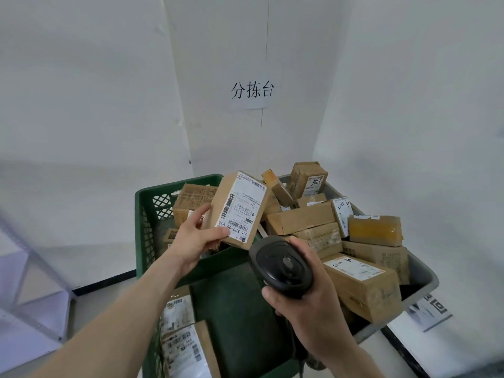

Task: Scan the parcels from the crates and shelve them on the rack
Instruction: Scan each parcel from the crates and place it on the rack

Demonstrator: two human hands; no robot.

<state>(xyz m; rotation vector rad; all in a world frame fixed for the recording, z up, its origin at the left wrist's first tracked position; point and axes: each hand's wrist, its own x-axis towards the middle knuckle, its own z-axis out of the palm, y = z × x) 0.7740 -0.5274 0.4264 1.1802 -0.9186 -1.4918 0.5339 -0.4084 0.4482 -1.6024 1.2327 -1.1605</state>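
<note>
Parcels wait in two crates set side by side against the white wall, and one of them is up in the air being read. Furthest left, the pale metal rack [24,271] shows only a corner of its frame, near enough that shelving should be a short turn away. Next, the left hand [197,236] holds a small brown cardboard box with a white shipping label [240,208] above the green plastic lattice crate [152,214]; the thumb lies along the label's lower edge and the fingers curl behind the box, pinching it by one end so the barcodes stay uncovered. The box is tilted with its label face turned toward the person, likely so the reader can catch the code. A few labelled parcels lie low in the green crate.

Right of centre, the right hand [305,296] wraps its fingers round the grip of a black handheld barcode scanner [283,264], whose head points up at the held box from just below it. I cannot tell whether a finger rests on the trigger. Furthest right, the grey plastic tub [425,271] is heaped with brown cardboard parcels, so most of the work seems yet to come.
</note>
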